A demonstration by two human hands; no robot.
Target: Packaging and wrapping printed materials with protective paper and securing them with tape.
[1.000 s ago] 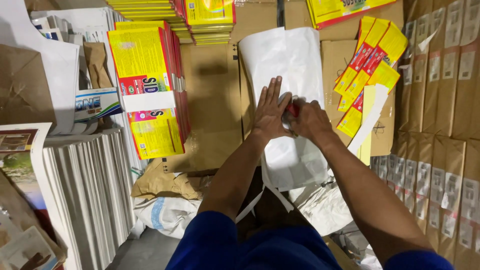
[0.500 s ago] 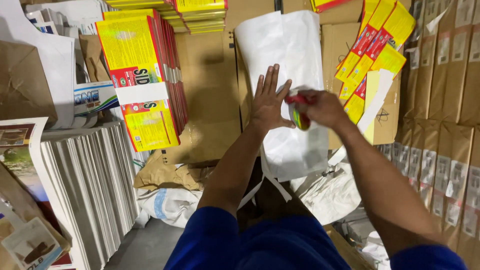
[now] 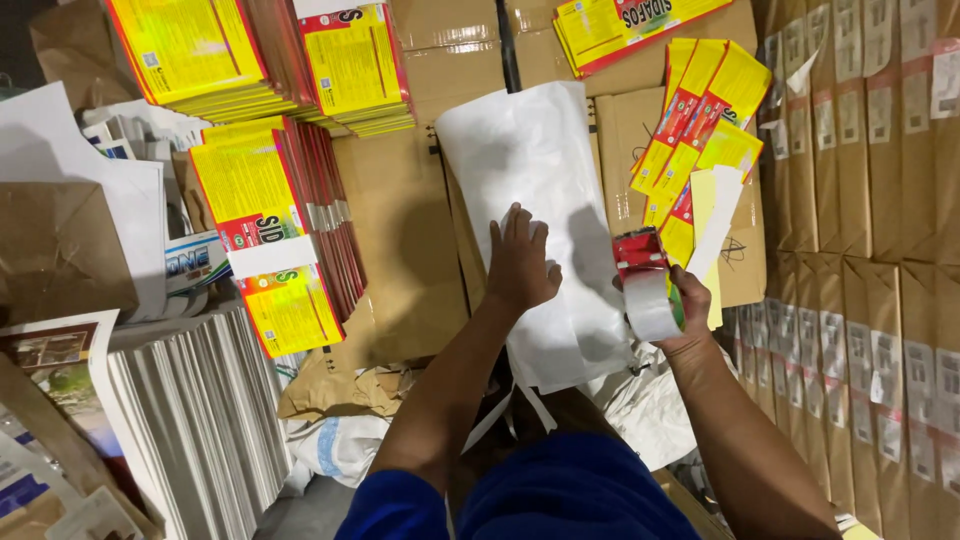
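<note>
A white paper-wrapped package (image 3: 545, 170) lies on brown cardboard boxes (image 3: 400, 230) in front of me. My left hand (image 3: 520, 262) presses flat on its lower middle, fingers spread slightly. My right hand (image 3: 680, 305) is off the package's right edge and grips a tape dispenser (image 3: 648, 280) with a red frame and a roll of clear tape. The dispenser is lifted clear of the white wrapping.
Stacks of yellow-and-red flat cartons (image 3: 265, 230) stand at left and along the top; loose yellow ones (image 3: 700, 130) fan out at right. Brown bundles (image 3: 860, 250) line the right edge. White sheet stacks (image 3: 190, 410) and crumpled brown paper (image 3: 340, 385) lie at lower left.
My right hand has drawn away to the right from beside my left hand, bringing the tape dispenser off the package. My left hand stays pressed on the white wrapping.
</note>
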